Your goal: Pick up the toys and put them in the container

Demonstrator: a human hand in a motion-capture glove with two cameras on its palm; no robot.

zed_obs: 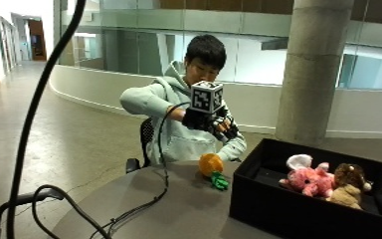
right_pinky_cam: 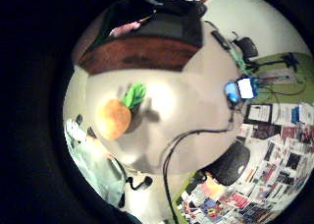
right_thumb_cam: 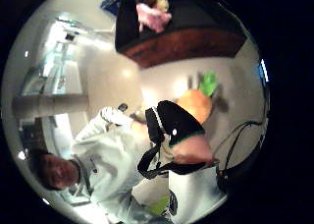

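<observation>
Outside view: right hand (zed_obs: pixel 212 124) w/ fingers relaxed, empty, above round plush carrot (zed_obs: pixel 211 166) beside black box (zed_obs: pixel 270 209).

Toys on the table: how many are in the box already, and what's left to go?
Done: a pink plush toy and a brown plush toy lie in the black container. In hand: nothing; the gloved right hand is raised above the table, holding no toy. Left: the orange carrot toy lies on the table beside the container, yet to be picked up.
</observation>
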